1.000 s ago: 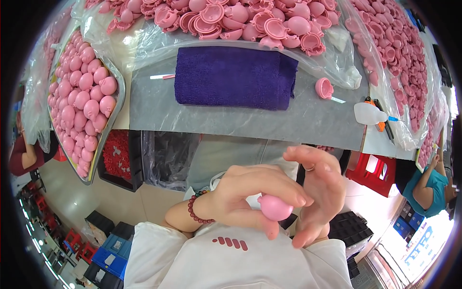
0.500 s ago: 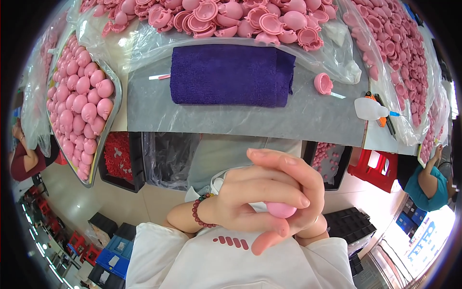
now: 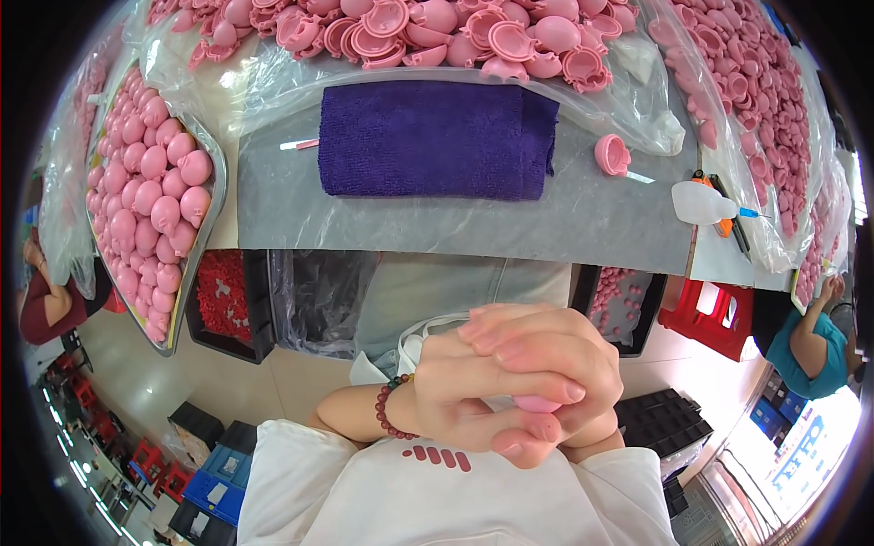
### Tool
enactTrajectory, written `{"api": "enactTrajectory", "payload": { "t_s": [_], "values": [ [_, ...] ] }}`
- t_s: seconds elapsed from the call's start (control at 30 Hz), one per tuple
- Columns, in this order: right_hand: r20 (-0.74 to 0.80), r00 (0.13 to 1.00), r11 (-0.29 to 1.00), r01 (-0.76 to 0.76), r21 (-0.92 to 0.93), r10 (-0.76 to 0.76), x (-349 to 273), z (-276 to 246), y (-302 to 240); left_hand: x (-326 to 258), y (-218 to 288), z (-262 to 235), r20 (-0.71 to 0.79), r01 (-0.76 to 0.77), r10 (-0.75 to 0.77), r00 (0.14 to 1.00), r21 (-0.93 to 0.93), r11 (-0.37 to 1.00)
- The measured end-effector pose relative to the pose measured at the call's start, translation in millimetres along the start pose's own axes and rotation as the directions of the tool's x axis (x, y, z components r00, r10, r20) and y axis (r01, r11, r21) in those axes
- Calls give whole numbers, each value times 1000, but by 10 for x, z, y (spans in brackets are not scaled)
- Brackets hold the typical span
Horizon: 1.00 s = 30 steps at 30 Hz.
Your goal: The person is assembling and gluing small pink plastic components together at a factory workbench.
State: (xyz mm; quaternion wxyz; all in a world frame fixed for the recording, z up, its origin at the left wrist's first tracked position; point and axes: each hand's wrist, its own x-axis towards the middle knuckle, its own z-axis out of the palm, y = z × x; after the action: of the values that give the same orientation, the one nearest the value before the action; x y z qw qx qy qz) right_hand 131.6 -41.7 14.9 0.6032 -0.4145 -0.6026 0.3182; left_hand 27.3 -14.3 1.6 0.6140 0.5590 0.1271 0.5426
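Observation:
My left hand (image 3: 464, 382), with a beaded bracelet (image 3: 386, 408) at its wrist, and my right hand (image 3: 584, 369) are pressed together in front of my chest. Between them is a small pink ball-like piece (image 3: 535, 403); only a sliver of it shows, the rest being covered by fingers. Both hands are closed around it, the fingers overlapping. Beyond them on the grey table lies a folded purple towel (image 3: 419, 141). A pink open shell half (image 3: 612, 155) rests to the towel's right, beside a thin white strip (image 3: 640, 177).
Pink shell halves (image 3: 437, 36) are heaped on plastic sheeting at the back. A metal tray (image 3: 217, 182) of pink balls stands left. Near the right edge lie a white squeeze bottle (image 3: 696, 203) and an orange-handled tool (image 3: 725, 227). Bins of red parts (image 3: 223, 296) and small pink pieces (image 3: 612, 291) sit below.
My hands have closed more tightly together around the pink piece, covering more of it. The right hand's fingers have folded down over the left, and the extended thumb has drawn in.

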Motion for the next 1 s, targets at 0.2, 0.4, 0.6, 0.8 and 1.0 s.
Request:
{"api": "enactTrajectory", "payload": {
  "t_s": [0.2,0.4,0.6,0.8,1.0],
  "values": [
    [-178,983,999,53,2,-52,70,70,-21,-16,1,21,-19,7,-7,1000,-17,1000],
    [9,1000,998,21,-52,-21,39,24,12,-36,-54,-1,-31,-34,34,999,11,999],
    [-105,993,998,50,33,-46,126,55,-21,12,-50,2,-17,-94,95,995,34,995],
    [23,999,999,26,26,-27,127,-1,38,34,-9,-121,4,3,-3,1000,65,998],
    [-57,993,991,112,78,-108,39,-198,140,115,56,-370,169,-246,189,967,441,863]
  ]
}}
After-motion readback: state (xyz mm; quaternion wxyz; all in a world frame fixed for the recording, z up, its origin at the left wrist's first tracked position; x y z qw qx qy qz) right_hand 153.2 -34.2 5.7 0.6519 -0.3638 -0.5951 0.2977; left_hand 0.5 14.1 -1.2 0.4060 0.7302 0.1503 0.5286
